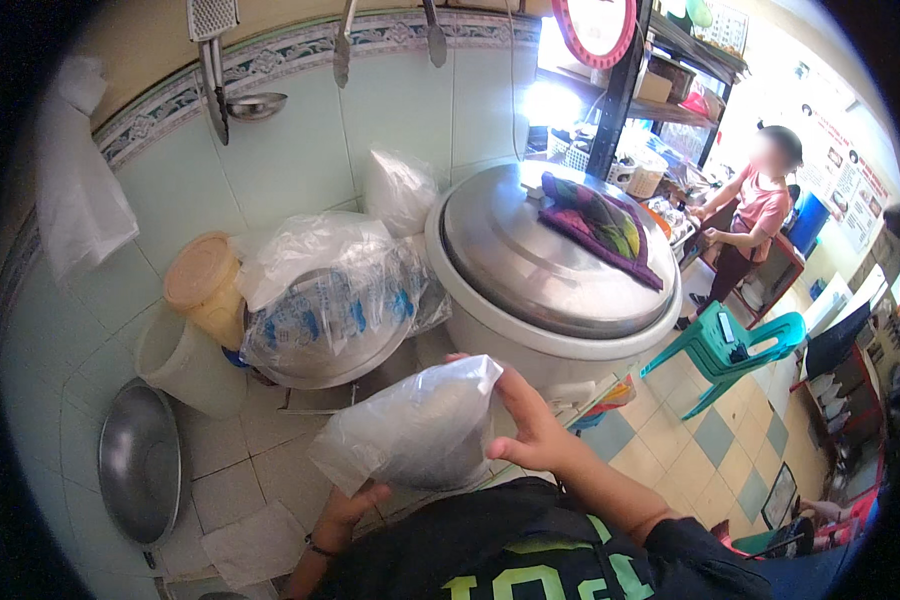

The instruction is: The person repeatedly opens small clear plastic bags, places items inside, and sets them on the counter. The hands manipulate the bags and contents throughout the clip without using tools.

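I hold a translucent plastic bag (412, 427) in front of my chest, with a rounded greyish thing inside that I cannot make out clearly. My right hand (529, 427) grips the bag's right side, fingers behind it and thumb in front. At its lower left edge, my left hand (352, 506) supports the bag, its fingers partly hidden beneath. Just beyond, a round metal pan (337, 375) lies under a clear plastic sheet (345, 300) with blue print. To the right stands a large white tub (562, 349) topped by a metal lid (510, 247), on which a patterned cloth potholder (607, 225) rests.
A wok (141, 465) leans on the left wall beside a white bucket (187, 360) and a lidded yellowish container (202, 277). A grater (212, 19) and ladle (255, 106) hang above. A person (757, 199) stands beyond a green plastic chair (727, 345).
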### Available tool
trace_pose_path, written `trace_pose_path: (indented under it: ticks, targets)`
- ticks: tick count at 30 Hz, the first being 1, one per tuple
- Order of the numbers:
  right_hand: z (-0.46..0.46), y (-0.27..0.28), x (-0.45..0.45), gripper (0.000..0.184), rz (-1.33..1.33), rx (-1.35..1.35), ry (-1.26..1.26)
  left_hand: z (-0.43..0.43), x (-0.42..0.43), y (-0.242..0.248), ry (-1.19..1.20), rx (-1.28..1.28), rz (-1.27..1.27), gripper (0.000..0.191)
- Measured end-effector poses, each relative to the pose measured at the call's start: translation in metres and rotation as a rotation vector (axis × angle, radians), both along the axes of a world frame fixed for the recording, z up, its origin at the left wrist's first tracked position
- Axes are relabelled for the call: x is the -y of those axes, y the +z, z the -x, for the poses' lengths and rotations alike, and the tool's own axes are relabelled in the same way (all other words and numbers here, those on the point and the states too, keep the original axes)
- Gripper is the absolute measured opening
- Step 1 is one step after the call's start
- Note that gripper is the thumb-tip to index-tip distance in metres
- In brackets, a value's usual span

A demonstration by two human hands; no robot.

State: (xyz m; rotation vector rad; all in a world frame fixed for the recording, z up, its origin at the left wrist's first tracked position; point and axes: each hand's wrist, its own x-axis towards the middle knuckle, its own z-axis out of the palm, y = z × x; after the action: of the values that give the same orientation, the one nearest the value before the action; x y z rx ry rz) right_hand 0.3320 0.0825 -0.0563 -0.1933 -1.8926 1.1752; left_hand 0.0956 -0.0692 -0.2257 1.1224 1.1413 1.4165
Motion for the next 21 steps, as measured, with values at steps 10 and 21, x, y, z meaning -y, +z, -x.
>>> trace_pose_path:
  ticks: [10, 21]
  targets:
    - [0.026, -0.063, -0.011, 0.097, 0.271, -0.012, 0.146, -0.049, -0.046, 0.01, -0.264, -0.297, 0.269, 0.078]
    - [-0.05, -0.068, -0.017, 0.075, -0.126, 0.957, 0.035, 0.094, -0.027, 0.196, -0.051, -0.628, -0.033, 0.028]
